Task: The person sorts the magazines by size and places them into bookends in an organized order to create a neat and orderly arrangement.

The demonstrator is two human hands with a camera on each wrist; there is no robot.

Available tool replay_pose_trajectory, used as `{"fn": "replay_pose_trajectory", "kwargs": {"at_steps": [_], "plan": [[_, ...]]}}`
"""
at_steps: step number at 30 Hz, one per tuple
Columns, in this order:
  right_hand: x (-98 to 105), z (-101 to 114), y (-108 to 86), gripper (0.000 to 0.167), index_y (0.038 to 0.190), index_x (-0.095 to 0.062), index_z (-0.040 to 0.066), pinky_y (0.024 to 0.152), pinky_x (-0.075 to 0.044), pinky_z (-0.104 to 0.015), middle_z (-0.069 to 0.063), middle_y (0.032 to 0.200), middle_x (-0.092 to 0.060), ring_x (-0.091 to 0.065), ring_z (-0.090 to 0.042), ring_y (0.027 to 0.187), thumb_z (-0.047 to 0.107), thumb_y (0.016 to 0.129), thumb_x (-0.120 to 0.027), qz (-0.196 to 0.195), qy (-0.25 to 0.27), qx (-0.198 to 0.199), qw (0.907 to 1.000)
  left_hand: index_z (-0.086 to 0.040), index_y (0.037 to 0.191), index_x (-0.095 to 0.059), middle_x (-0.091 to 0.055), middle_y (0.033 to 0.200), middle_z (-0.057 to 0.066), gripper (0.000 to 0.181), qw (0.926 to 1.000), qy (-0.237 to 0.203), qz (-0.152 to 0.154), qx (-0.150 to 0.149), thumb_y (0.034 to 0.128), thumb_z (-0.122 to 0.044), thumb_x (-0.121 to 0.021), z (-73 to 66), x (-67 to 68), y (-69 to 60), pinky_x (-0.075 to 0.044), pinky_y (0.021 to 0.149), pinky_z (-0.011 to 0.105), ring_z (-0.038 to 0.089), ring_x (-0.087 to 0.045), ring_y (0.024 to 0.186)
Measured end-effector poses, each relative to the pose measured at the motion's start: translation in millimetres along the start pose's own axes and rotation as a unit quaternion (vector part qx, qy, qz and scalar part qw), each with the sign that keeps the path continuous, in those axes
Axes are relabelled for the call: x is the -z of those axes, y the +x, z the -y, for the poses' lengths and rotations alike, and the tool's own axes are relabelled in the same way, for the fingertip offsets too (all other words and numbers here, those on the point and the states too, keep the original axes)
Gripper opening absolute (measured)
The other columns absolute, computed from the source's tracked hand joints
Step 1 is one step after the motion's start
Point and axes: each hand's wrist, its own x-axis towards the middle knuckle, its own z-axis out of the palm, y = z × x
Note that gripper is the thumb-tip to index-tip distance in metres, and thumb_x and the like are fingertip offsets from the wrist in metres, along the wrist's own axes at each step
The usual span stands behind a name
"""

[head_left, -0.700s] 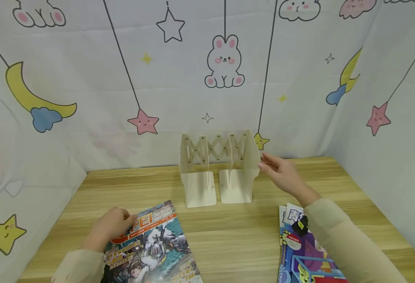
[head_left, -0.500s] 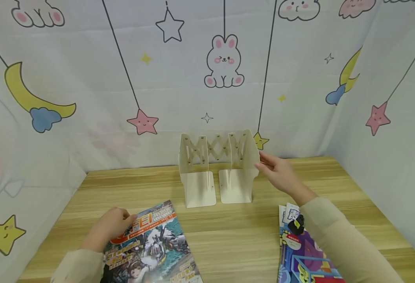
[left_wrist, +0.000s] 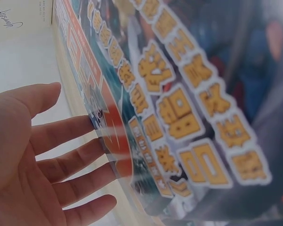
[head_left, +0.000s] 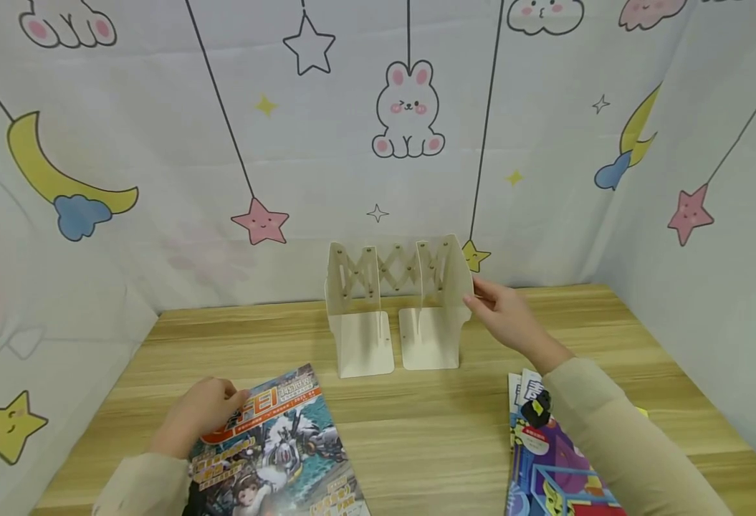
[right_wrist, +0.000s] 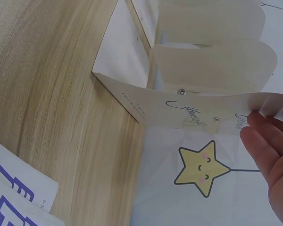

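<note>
A cream metal book rack [head_left: 429, 337] with upright plates and a crossed lattice stands at the table's back. My right hand [head_left: 512, 319] touches the outer side of its right end plate; in the right wrist view, the fingers of that hand [right_wrist: 273, 155] lie nearly straight against the printed plate [right_wrist: 179, 110]. At the lower left, my left hand [head_left: 198, 414] rests at the top left edge of a colourful magazine [head_left: 287, 451]. The left wrist view has this hand [left_wrist: 52, 160] with spread fingers, their tips against the magazine's edge [left_wrist: 179, 108], thumb apart from it.
Purple and blue magazines [head_left: 554, 466] lie overlapping at the right front, partly under my right forearm. The wooden table [head_left: 429, 430] ends at a white cloth [head_left: 326, 143] printed with stars and a rabbit, which also hangs along both sides.
My right hand has moved slightly left, up against the rack's right end plate. The left hand, the rack and the magazines stay where they were.
</note>
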Motion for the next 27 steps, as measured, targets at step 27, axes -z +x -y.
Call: {"fn": "replay_pose_trajectory", "kwargs": {"at_steps": [27], "plan": [[-2.7,0.6,-2.7,0.05,0.139,-0.044,-0.002,0.088,-0.054,-0.038,-0.022,0.128,-0.058,-0.063,-0.031,0.11,0.025,0.098,-0.053,-0.017,-0.002,0.007,0.9998,-0.005,0.083,-0.049,-0.049,0.057,0.004,0.036,0.999,-0.04,-0.006,0.017,0.0942,-0.039,-0.056,3.0,-1.8,1.1,-0.036,0.045,0.029,0.014,-0.042,0.045]]}}
